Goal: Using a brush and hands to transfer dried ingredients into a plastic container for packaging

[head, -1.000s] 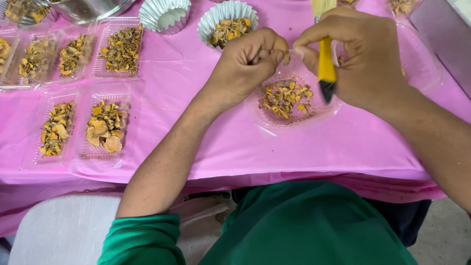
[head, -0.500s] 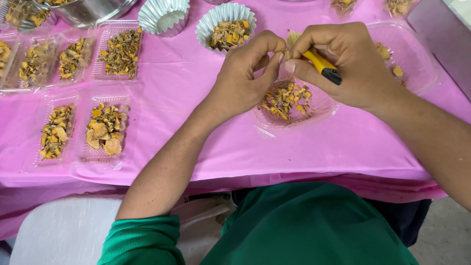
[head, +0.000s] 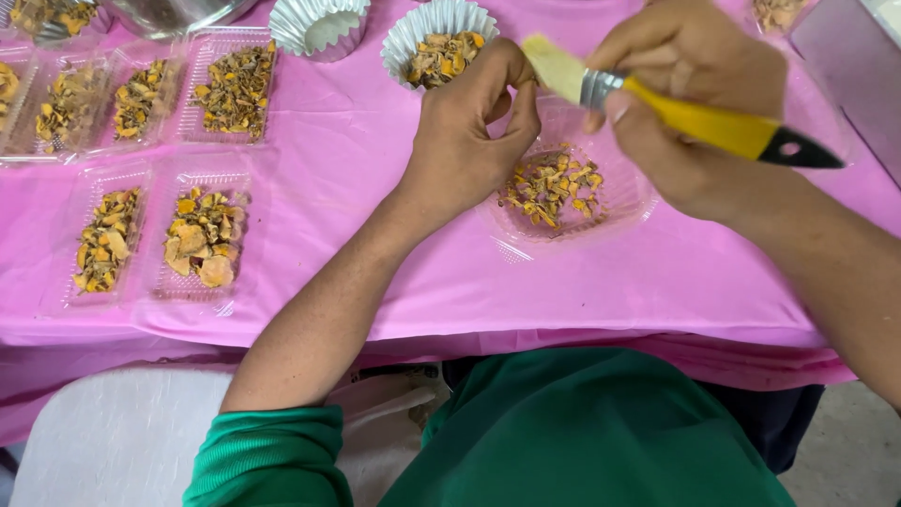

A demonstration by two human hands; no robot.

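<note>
Left hand (head: 469,141) fingers pinch something too small to tell over the clear tray (head: 610,211) so crumbs drop in, right hand (head: 685,103) clenched around yellow-handled brush (head: 657,99), bristles at the pinch

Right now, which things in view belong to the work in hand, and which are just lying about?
In use:
- right hand gripping the yellow-handled brush
- left hand, fingers pinched at the bristles
- clear dish of dried orange pieces below

Lying about:
- filled clear trays
- empty paper cup
- filled paper cup
</note>
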